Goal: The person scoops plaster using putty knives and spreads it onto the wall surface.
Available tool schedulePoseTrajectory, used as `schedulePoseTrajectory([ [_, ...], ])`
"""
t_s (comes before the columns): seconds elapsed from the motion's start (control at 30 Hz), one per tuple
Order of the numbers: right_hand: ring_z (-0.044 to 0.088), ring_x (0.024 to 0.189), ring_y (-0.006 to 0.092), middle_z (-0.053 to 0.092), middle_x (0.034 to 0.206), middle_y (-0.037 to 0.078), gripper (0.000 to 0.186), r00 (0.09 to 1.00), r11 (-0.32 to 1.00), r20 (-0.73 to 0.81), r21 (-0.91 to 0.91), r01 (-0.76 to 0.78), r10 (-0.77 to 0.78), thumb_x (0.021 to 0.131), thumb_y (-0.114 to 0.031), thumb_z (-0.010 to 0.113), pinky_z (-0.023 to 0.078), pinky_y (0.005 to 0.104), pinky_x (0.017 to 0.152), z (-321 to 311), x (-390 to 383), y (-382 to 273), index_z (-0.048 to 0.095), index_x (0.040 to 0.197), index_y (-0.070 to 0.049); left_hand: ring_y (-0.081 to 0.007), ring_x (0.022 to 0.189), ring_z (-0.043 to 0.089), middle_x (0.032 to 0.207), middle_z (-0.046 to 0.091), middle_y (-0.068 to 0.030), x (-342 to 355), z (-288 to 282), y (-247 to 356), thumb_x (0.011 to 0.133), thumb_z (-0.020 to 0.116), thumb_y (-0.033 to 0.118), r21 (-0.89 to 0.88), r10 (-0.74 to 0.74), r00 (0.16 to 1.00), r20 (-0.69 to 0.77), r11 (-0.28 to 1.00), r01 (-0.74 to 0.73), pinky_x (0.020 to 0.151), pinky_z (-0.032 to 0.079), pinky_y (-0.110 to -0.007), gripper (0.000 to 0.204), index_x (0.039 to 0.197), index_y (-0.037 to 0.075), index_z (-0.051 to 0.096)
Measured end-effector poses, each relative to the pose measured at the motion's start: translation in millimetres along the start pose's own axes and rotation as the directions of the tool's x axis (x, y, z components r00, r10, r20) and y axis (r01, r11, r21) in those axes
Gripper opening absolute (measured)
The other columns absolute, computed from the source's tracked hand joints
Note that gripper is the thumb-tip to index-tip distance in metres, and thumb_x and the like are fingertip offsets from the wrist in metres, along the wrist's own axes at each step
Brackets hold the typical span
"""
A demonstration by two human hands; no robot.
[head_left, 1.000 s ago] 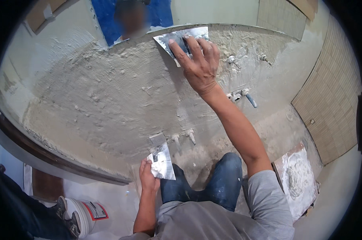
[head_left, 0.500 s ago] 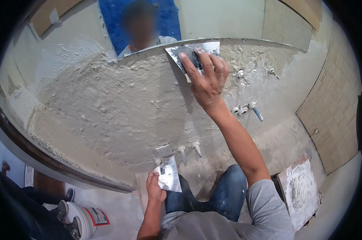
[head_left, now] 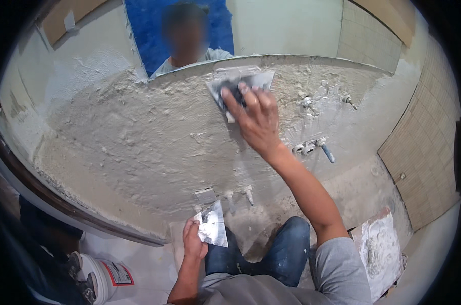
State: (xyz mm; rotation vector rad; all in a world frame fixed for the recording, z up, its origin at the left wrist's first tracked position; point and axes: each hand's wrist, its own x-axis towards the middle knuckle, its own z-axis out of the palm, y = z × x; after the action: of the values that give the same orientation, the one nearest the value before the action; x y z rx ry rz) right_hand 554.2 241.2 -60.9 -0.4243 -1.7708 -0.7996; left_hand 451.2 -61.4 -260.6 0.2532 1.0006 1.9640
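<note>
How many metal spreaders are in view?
2: the upper spreader in the right hand at the rough wall, the lower spreader in the left hand near the left thigh. Others may be hidden.

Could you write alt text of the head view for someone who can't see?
A person's right hand holds a metal scraper at a rough plastered wall; the left hand holds a second scraper lower down. A white bucket stands at lower left.
</note>
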Motion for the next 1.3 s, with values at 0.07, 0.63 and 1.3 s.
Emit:
schedulePoseTrajectory([
  [0.07, 0.046, 0.122, 0.0251, 0.052, 0.136, 0.005, 0.056, 0.999, 0.999, 0.028, -0.022, 0.041, -0.041, 0.091, -0.019, 0.063, 0.04, 0.0456, 0.108, -8, -22, -9, 0.055, 0.147, -0.028, -0.0219, 0.1, 0.069, 0.111, 0.069, -0.0121, -1, 1, -2, 0.103, 0.045, 0.009, -0.007, 0.001, 0.999, 0.034, 1.0, -0.001, 0.09, 0.056, -0.036, 0.021, 0.118, 0.002, 0.058],
  [0.63, 0.053, 0.116, 0.0235, 0.059, 0.13, 0.004, 0.056, 0.996, 0.995, -0.085, -0.101, -0.029, 0.021, 0.087, -0.012, 0.062, 0.039, 0.0436, 0.102, -35, 45, 6, 0.062, 0.14, -0.032, -0.0227, 0.098, 0.071, 0.107, 0.069, -0.0122, -19, -9, 14, 0.103, 0.044, 0.007, -0.01, 0.013, 1.0, -0.016, 1.0, -0.013, 0.088, 0.058, -0.037, 0.017, 0.114, 0.002, 0.056],
  [1.3, 0.054, 0.107, 0.0236, 0.059, 0.12, 0.003, 0.05, 0.999, 0.999, 0.048, 0.026, -0.028, 0.026, 0.087, -0.016, 0.063, 0.041, 0.0413, 0.096, -70, -41, -26, 0.066, 0.134, -0.031, -0.0221, 0.101, 0.07, 0.114, 0.069, -0.0121, -17, -4, 2, 0.103, 0.046, 0.011, 0.042, -0.016, 0.999, 0.034, 0.999, 0.015, 0.089, 0.057, -0.037, 0.023, 0.12, 0.001, 0.057],
])
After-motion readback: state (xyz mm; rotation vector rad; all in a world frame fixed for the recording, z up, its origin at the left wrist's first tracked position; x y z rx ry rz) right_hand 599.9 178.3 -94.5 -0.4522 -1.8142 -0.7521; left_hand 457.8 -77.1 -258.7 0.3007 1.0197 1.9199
